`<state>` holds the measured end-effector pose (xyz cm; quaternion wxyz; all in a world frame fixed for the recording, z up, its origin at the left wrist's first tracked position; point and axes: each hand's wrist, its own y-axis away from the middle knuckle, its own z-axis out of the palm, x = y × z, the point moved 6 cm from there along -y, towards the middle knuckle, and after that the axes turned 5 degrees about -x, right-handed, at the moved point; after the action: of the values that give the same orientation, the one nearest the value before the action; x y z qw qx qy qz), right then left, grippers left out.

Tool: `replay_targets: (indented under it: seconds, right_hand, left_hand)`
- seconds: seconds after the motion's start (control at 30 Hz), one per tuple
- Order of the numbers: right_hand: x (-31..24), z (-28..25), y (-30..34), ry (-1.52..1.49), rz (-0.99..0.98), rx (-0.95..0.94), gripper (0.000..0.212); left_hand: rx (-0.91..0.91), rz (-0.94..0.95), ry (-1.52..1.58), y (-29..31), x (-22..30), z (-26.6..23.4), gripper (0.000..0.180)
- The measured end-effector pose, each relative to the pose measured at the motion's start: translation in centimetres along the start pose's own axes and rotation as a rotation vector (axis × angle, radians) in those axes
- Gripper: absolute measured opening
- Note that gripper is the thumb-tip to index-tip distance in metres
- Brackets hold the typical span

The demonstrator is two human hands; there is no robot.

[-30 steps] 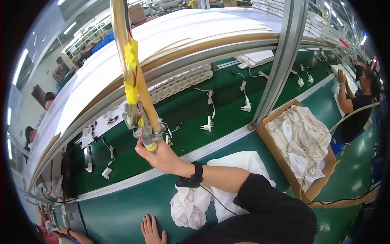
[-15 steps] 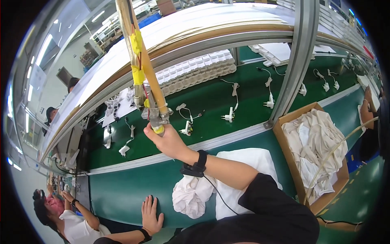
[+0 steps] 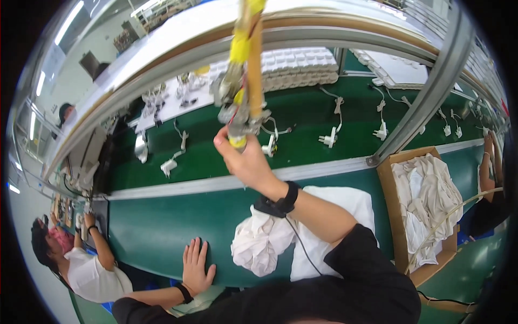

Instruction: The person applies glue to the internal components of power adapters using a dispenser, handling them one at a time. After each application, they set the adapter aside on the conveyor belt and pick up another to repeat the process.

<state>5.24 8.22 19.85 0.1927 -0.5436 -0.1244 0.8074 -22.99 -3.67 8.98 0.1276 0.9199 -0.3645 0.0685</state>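
Note:
My right hand reaches up over the far side of the bench, its fingers closed round the lower end of a rod-like tool. That tool has a wooden rod, metal fittings, red wire and yellow tape; its upper end runs out of the picture. Behind the hand, a white plug with a cord lies on the dark green strip. My left hand rests flat at the near edge of the green work surface, fingers stretched, holding nothing. Right of it lie a crumpled white cloth and a flat white cloth.
A cardboard box of pale cloths stands at right. An aluminium post and overhead rail cross the far side. More white plugs and stacked white trays lie beyond. A co-worker sits left; another person's arm shows right.
The whole view has shifted. The tool, with my right hand still round its end, appears farther right, higher and more upright. My left hand stays flat on the surface.

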Motion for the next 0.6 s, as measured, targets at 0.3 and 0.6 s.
replay_targets:
  seconds: [0.3, 0.6]
  right_hand:
    - [0.0, 0.8, 0.4, -0.048, 0.138, 0.026, 0.019]
    - [0.0, 1.5, 1.6, -0.012, 0.147, 0.043, 0.023]
  left_hand:
    - [-0.03, 0.021, 0.018, -0.5, -1.5, -0.2, 0.07]
    - [-0.063, 0.131, 0.127, 0.2, -2.6, -0.1, 0.072]
